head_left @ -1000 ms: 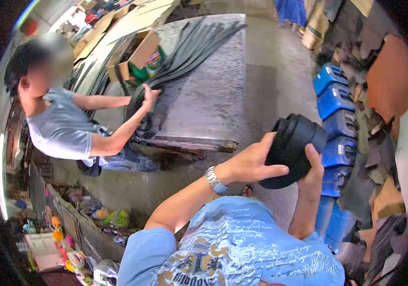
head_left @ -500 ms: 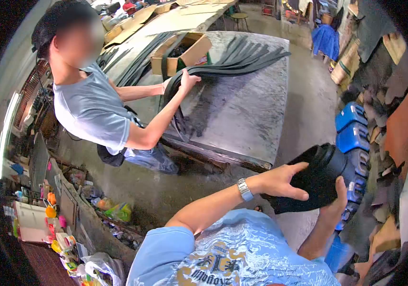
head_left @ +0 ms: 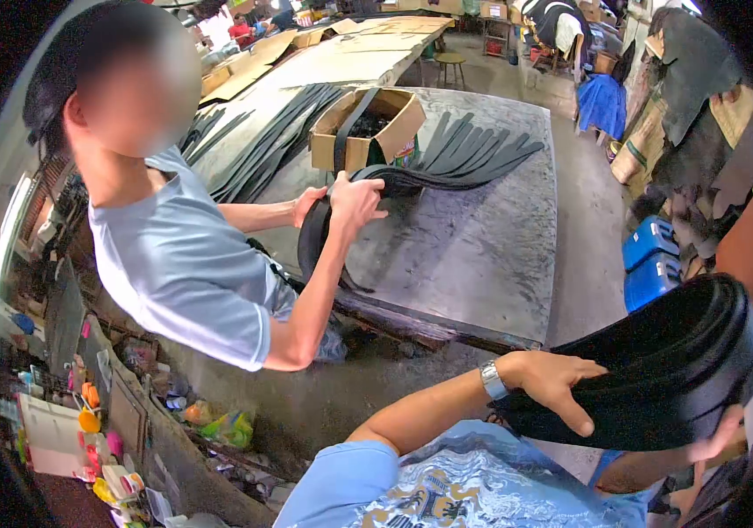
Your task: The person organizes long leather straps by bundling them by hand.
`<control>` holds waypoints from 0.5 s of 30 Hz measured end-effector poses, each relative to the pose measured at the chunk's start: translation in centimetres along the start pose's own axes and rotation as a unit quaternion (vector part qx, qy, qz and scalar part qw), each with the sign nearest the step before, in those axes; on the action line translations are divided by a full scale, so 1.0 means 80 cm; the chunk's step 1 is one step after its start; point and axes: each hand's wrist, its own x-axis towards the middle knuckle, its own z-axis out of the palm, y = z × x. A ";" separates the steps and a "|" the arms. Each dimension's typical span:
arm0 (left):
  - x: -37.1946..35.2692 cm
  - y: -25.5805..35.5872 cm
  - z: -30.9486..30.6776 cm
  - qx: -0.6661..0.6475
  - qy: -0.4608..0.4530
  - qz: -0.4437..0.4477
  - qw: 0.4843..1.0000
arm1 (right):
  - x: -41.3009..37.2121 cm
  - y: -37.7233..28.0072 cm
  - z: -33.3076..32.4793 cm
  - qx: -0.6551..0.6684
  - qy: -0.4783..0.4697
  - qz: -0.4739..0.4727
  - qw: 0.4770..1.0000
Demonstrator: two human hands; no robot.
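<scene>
A thick bundle of black straps (head_left: 658, 370), looped over at its right end, lies across my two hands at the lower right. My left hand (head_left: 552, 383), with a metal watch on the wrist, grips the bundle's near left end; its thumb lies along the straps and some fingers are hidden. At the bundle's lower right, my right hand (head_left: 718, 440) holds the looped end from below, slightly blurred. A co-worker (head_left: 183, 255) stands at the left and holds a similar bundle of dark straps (head_left: 447, 172) in both hands over the table.
The grey table (head_left: 482, 273) bears a cardboard box (head_left: 368, 132) and more dark straps (head_left: 275, 145). Blue plastic cases (head_left: 654, 264) stand at the right beside hanging leather pieces (head_left: 698, 88). Bags and clutter (head_left: 227, 427) lie at the lower left.
My right hand has moved right, away from my left, and the bundle now spreads wider between them. The co-worker's strap bundle has shifted slightly in their hands. My view has shifted.
</scene>
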 end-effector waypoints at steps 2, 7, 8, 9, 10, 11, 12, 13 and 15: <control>-0.008 0.021 0.001 -0.014 -0.007 0.023 1.000 | 0.000 -0.005 0.010 -0.007 -0.002 -0.014 1.000; -0.034 0.043 -0.013 -0.132 -0.060 0.020 0.989 | 0.028 -0.006 0.049 -0.019 -0.029 -0.024 0.999; -0.040 0.038 -0.020 -0.138 -0.052 0.004 0.989 | 0.041 -0.003 0.060 -0.020 -0.041 -0.024 0.999; -0.046 0.029 -0.029 -0.143 -0.044 -0.012 0.989 | 0.053 0.001 0.073 -0.019 -0.056 -0.021 0.998; -0.051 0.023 -0.037 -0.150 -0.036 -0.028 0.988 | 0.071 0.005 0.088 -0.020 -0.075 -0.018 0.997; -0.057 0.024 -0.048 -0.169 -0.027 -0.055 0.984 | 0.092 0.011 0.108 -0.019 -0.096 -0.015 0.995; -0.061 0.006 -0.062 -0.125 0.000 -0.096 0.988 | 0.117 0.021 0.138 -0.018 -0.126 -0.013 0.992; -0.065 -0.010 -0.079 -0.121 0.048 -0.122 0.984 | 0.142 0.027 0.157 -0.017 -0.152 -0.011 0.988; -0.058 -0.011 -0.110 -0.174 0.130 -0.116 0.969 | 0.207 0.047 0.223 -0.012 -0.222 -0.008 0.975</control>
